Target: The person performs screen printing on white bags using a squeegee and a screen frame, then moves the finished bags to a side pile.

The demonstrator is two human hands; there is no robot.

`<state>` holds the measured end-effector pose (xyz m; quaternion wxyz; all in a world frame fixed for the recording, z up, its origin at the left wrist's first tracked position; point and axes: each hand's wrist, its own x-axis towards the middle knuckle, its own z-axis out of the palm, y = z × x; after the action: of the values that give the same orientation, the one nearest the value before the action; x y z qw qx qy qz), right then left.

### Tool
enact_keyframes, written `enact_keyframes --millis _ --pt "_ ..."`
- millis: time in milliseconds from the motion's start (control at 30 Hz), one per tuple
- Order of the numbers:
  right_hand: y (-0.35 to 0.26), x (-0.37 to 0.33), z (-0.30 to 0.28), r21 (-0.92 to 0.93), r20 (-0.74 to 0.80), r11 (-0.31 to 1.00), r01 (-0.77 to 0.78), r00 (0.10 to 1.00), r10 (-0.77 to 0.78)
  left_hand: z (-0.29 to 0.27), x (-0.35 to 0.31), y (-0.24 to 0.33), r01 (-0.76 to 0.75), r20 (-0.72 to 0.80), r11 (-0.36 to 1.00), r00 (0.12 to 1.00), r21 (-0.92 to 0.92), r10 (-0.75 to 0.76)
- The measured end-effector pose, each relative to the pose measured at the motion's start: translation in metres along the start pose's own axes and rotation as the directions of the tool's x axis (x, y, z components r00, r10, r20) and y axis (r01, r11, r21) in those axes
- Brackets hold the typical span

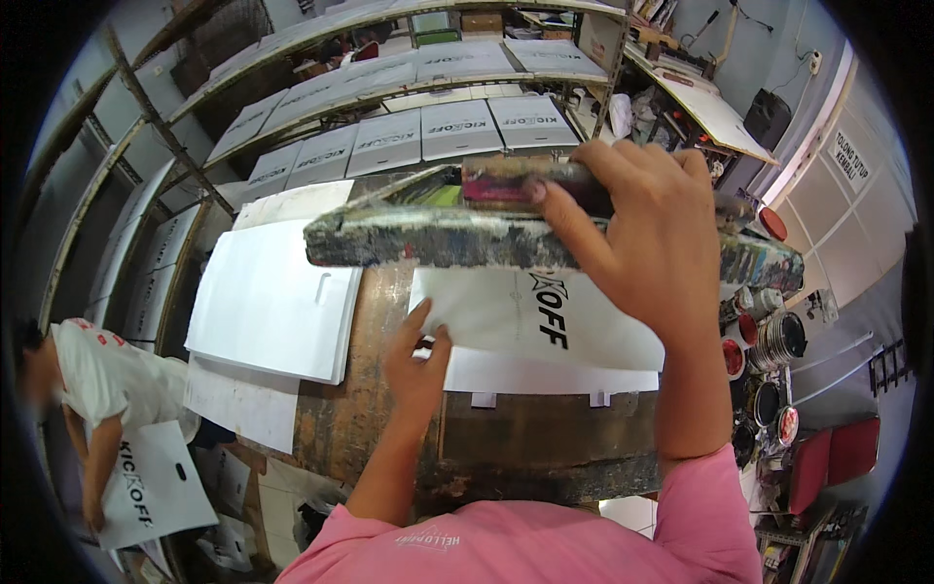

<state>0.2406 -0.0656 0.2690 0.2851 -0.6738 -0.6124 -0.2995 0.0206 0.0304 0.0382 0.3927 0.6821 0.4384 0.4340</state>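
Note:
A paint-crusted wooden screen-printing frame (428,241) is raised across the table in front of me. My right hand (647,224) wraps over the pink-stained wooden bar of a squeegee (496,185) at the frame, thumb on its near side; its fingertips are hidden. Under the frame lies a white bag (608,326) with black lettering, its right side curling up. At the bag's left edge is my left hand (418,360), thumb and forefinger apart and touching or nearly touching it. Another white sheet (545,380) shows beneath, over a dark board (545,428).
A stack of blank white bags (272,302) stands at left on the wooden table (365,414). Racks (418,83) behind hold rows of printed bags. Paint cans (769,341) and a red chair (827,462) are at right. A co-worker (117,380) at left holds a printed bag (156,487).

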Motion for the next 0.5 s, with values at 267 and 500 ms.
enact_keyframes --millis 267,500 --pt "-0.007 -0.016 -0.004 0.005 -0.013 1.0 -0.02 1.0 0.02 -0.141 0.021 -0.033 -0.03 -0.167 0.999 0.986 -0.02 0.027" --pt "-0.017 -0.031 -0.004 -0.024 0.008 0.999 -0.031 0.999 0.031 -0.289 0.082 -0.101 -0.051 -0.289 0.956 0.947 0.29 0.138"
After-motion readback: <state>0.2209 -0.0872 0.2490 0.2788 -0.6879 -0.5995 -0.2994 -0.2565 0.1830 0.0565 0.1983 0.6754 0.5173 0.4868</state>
